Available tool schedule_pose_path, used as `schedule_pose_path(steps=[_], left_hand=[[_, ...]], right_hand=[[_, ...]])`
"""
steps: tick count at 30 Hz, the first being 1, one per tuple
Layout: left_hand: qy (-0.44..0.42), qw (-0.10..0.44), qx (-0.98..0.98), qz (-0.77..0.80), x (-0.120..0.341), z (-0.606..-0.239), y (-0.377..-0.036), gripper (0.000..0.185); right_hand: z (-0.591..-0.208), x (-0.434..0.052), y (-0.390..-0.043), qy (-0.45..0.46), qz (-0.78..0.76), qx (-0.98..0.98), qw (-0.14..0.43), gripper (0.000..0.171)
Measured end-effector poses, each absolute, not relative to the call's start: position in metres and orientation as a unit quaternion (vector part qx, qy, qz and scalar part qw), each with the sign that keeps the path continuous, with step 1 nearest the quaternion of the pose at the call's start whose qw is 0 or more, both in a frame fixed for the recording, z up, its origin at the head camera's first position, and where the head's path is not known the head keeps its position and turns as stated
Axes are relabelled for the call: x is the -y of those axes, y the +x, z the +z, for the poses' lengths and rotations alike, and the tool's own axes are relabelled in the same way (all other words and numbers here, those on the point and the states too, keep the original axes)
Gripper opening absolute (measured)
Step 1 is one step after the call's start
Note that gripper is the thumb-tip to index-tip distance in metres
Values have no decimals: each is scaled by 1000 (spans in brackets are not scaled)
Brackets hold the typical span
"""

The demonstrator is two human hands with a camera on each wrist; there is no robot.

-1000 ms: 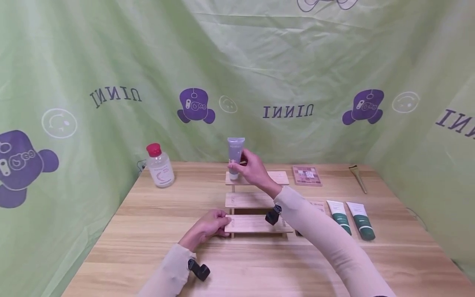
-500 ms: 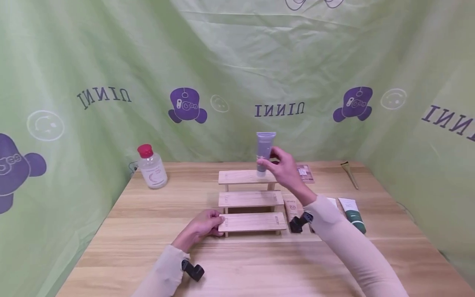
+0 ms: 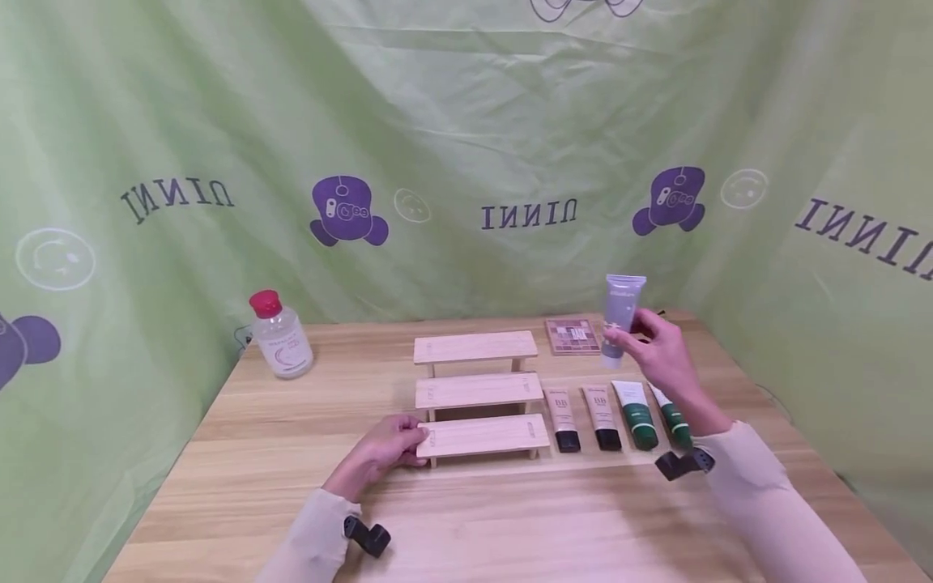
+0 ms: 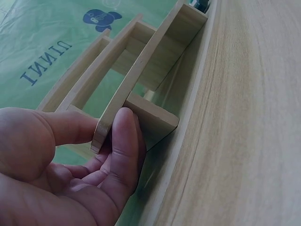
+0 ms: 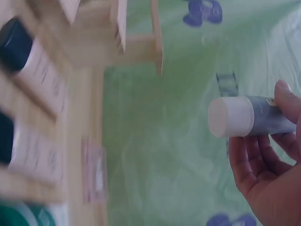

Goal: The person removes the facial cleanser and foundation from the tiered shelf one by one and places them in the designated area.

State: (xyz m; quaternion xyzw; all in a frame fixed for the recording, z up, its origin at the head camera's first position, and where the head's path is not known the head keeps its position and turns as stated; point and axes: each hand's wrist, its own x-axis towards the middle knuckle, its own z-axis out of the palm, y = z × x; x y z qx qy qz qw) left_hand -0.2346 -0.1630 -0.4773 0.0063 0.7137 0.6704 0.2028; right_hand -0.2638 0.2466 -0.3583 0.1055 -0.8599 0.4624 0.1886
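A stepped wooden stand with three boards (image 3: 481, 436) is at the middle of the table. My left hand (image 3: 382, 448) pinches the left end of its lowest board; in the left wrist view, the thumb (image 4: 75, 128) and a finger lie on opposite faces of the board. Up in the air at the right, my right hand (image 3: 666, 360) holds a greyish-purple squeeze tube (image 3: 624, 308) between thumb and fingers. The tube is nearly upright, its white cap (image 5: 230, 117) pointing down, apart from the table. The stand's boards bear nothing.
Right of the stand lie two pink BB cream tubes (image 3: 562, 414) with black caps and two white-and-green tubes (image 3: 637, 414). An eyeshadow palette (image 3: 573, 337) lies behind them. A clear bottle (image 3: 283, 344) with a red cap stands back left, before a green curtain (image 3: 437, 267).
My right hand has carried the squeeze tube rightward, from above the stand's top board to beyond the palette. The left hand has kept its grip on the lowest board. The head view has shifted rightward.
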Motion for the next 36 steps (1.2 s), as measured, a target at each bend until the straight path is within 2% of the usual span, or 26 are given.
schedule_pose_path(steps=[11,15,21,30,36], left_hand=[[-3,208,-717,665,161,-478,-234,25],[-2,211,-713,668,161,-478,-233,27],[6,210,-712,670,163,-477,-235,25],[10,211,-710,672,165,-474,-235,27],[8,219,-705,675,164,-475,-235,28]], right_hand=[[-386,-318,-239,54,426,881,197,43],[-395,-340,-233,31,418,889,186,48],[-403,-362,-232,-7,402,904,146,64],[-419,-388,-241,-31,395,915,68,74],[-421,-401,-242,-46,363,931,0,69]])
